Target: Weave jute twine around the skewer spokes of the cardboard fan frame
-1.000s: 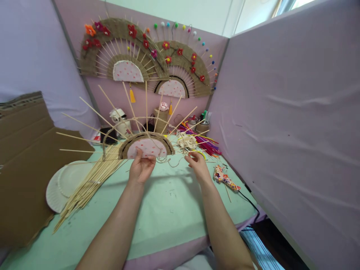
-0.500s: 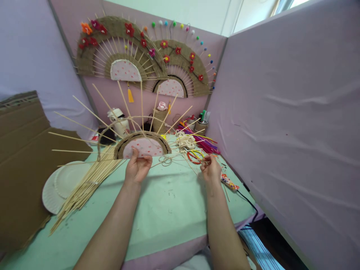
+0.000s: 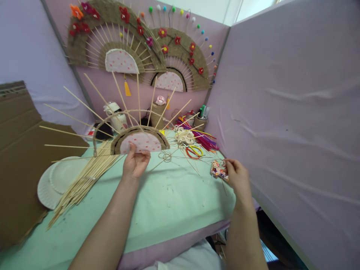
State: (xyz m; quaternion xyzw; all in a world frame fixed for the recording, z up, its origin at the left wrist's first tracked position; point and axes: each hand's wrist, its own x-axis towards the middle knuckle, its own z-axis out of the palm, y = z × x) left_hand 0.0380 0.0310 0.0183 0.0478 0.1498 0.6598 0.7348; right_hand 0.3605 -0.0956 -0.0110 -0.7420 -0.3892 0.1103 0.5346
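Fan frame: half-round fan frame with a pink-dotted white centre, brown banded rim and pale radiating sticks (image 3: 149,143), raised over the table left of centre, straight edge downward.
Left hand: left hand (image 3: 136,161) pinches that straight edge at its middle, thumb in front, fingers beneath.
Right hand: right hand (image 3: 237,176) has thumb and fingertips together on thin tan twine (image 3: 165,161), just above the flower-patterned glue gun (image 3: 216,169).
Mint-green cloth table (image 3: 174,210): open room between the forearms, reaching from below the fan to the front edge.
Right limit: lilac cloth-covered panel (image 3: 289,112), near the right hand.
Left limit: brown cardboard sheet (image 3: 25,168); the left stick tips overlap it in view, contact unclear.
Under the left sticks: pale bamboo stick bundle (image 3: 75,187).
Between fan and right hand: scissors with red and yellow handles (image 3: 193,153).
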